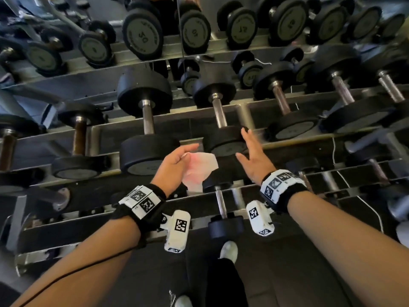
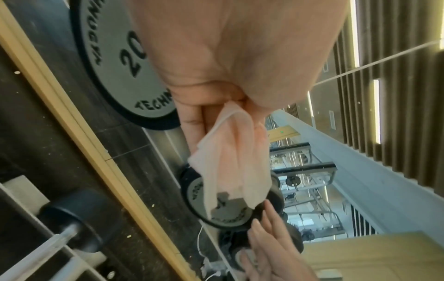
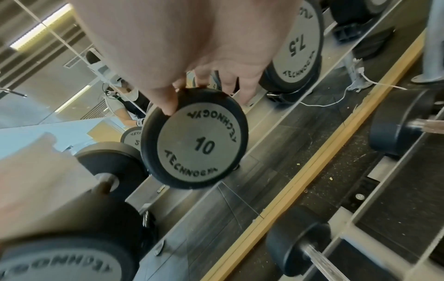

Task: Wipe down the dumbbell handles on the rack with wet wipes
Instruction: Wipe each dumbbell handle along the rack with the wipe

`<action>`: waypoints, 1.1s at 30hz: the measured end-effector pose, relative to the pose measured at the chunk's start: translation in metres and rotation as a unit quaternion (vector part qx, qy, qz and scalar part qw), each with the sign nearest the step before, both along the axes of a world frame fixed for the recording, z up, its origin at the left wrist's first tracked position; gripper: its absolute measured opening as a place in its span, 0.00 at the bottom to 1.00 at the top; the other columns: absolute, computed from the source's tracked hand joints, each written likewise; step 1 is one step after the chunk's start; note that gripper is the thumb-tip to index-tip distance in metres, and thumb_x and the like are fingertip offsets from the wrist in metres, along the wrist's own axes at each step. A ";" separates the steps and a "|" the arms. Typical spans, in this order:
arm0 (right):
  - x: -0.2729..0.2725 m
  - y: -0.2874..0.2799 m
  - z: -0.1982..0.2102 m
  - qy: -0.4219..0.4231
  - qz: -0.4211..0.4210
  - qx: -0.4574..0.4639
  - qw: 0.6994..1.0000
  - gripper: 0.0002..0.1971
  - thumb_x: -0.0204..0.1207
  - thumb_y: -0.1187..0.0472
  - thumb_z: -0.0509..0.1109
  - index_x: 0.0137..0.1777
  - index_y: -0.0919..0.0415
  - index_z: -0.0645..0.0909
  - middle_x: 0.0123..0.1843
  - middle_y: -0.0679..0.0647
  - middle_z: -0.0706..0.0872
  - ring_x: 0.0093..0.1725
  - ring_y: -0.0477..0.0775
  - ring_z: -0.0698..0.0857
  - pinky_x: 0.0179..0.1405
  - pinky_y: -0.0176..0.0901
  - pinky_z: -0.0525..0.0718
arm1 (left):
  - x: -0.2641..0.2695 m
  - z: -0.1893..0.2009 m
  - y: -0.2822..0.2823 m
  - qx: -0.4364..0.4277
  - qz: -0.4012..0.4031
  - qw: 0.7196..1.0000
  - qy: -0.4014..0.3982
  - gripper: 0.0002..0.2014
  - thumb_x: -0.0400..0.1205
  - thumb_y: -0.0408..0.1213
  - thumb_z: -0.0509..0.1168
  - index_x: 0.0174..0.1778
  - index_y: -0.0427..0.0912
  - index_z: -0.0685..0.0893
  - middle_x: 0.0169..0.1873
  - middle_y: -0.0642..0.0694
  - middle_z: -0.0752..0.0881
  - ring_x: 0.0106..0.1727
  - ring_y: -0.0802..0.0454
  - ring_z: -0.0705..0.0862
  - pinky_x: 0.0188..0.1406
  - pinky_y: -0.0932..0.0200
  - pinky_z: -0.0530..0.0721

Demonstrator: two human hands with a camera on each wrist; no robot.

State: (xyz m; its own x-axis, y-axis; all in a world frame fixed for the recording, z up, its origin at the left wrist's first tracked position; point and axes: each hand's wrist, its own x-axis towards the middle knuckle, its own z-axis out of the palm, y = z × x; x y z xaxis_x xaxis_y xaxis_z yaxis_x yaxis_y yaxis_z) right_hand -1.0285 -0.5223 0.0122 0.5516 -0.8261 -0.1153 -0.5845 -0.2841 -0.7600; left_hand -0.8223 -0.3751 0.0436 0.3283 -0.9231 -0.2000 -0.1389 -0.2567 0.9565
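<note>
Tiered steel rack (image 1: 243, 111) against a mirror, black dumbbells lying across its rails. Middle tier: 20 dumbbell (image 1: 146, 120) left of the 10 dumbbell (image 1: 221, 120), both handles bare and untouched. Right hand (image 1: 252, 156) on the near head of the 10, fingers spread over its rim (thumb tip on the grey face in the right wrist view). Left hand (image 1: 174, 162) hovers just in front, between the two dumbbells, thumb and fingers pinching a crumpled pale wet wipe (image 1: 199, 169), which hangs clear of the rack.
</note>
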 end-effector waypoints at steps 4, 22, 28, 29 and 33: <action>-0.032 0.045 -0.049 -0.007 0.011 0.014 1.000 0.36 0.83 0.65 0.66 0.87 0.47 0.53 0.88 0.43 0.51 0.83 0.35 0.49 0.79 0.29 0.48 | -0.006 -0.061 0.031 0.043 0.004 0.999 -0.016 0.14 0.90 0.28 0.54 0.64 0.43 0.82 0.57 0.43 0.84 0.51 0.57 0.85 0.52 0.57 0.86; -0.099 0.074 -0.382 0.011 -0.039 0.105 0.994 0.09 0.73 0.54 0.79 0.50 0.44 0.85 0.57 0.45 0.87 0.60 0.42 0.83 0.65 0.37 0.76 | -0.034 -0.389 -0.005 0.038 0.036 0.998 -0.036 0.14 0.90 0.33 0.57 0.65 0.43 0.87 0.55 0.41 0.91 0.54 0.55 0.89 0.60 0.61 0.84; -0.095 0.052 -0.408 -0.123 -0.053 0.205 0.970 0.04 0.69 0.65 0.80 0.41 0.59 0.88 0.38 0.48 0.89 0.43 0.40 0.86 0.52 0.33 0.79 | -0.037 -0.428 -0.040 -0.042 -0.044 0.977 -0.203 0.16 0.90 0.43 0.58 0.70 0.51 0.85 0.62 0.57 0.86 0.63 0.64 0.80 0.62 0.76 0.71; -0.095 0.051 -0.410 -0.135 -0.046 0.217 0.966 0.05 0.67 0.63 0.81 0.40 0.59 0.88 0.37 0.47 0.89 0.42 0.40 0.86 0.50 0.32 0.80 | -0.038 -0.434 -0.042 -0.062 -0.067 0.970 -0.224 0.16 0.90 0.41 0.58 0.71 0.50 0.84 0.64 0.56 0.86 0.63 0.68 0.78 0.61 0.82 0.68; -0.096 0.051 -0.420 -0.193 -0.031 0.242 0.951 0.04 0.64 0.57 0.78 0.35 0.54 0.85 0.36 0.50 0.86 0.41 0.45 0.84 0.48 0.39 0.81 | -0.042 -0.458 -0.053 -0.122 -0.145 0.939 -0.286 0.17 0.90 0.34 0.58 0.74 0.43 0.81 0.71 0.49 0.82 0.72 0.62 0.77 0.69 0.84 0.61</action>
State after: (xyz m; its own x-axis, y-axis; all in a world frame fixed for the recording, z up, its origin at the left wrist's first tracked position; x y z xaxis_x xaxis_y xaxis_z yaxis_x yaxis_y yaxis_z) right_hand -1.1248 -0.4712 -0.4082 0.5824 -0.7598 -0.2890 -0.2407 0.1784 -0.9541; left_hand -0.8646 -0.4277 -0.4142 0.0450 -0.9857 0.1624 -0.6784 0.0892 0.7293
